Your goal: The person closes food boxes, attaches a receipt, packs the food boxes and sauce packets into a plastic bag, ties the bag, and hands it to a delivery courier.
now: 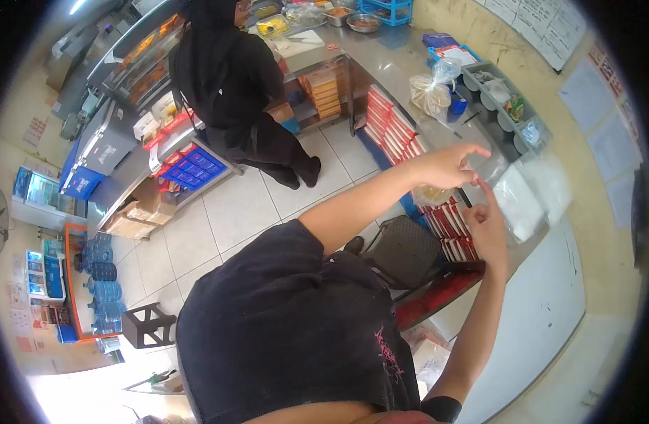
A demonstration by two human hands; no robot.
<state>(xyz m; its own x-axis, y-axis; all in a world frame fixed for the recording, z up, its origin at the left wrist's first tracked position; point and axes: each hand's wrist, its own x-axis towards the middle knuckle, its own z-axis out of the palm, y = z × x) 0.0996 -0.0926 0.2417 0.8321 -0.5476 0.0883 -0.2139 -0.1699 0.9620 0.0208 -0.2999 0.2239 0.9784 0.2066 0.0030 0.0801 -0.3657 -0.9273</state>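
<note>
My left hand [448,167] is raised over the steel counter [402,71], index finger stretched out and the others partly bent. Beside it my right hand [487,225] points its index finger up so that the tip meets the left fingers. I see nothing held in either hand. Just past them lie white packs in clear plastic [516,203]. Further along the counter stand a tied clear bag of tan contents [430,95] and a grey compartment tray [511,134] with small packets. Below the hands, rows of red-and-white packages [451,230] fill the under-shelf.
A co-worker in black [233,92] stands at the far counter. A dark plastic stool [403,251] is close to my legs, and another stool [149,326] is on the tiled floor [233,205]. Blue crates [194,168], a cooler box [105,145] and water bottles [105,290] line the left side.
</note>
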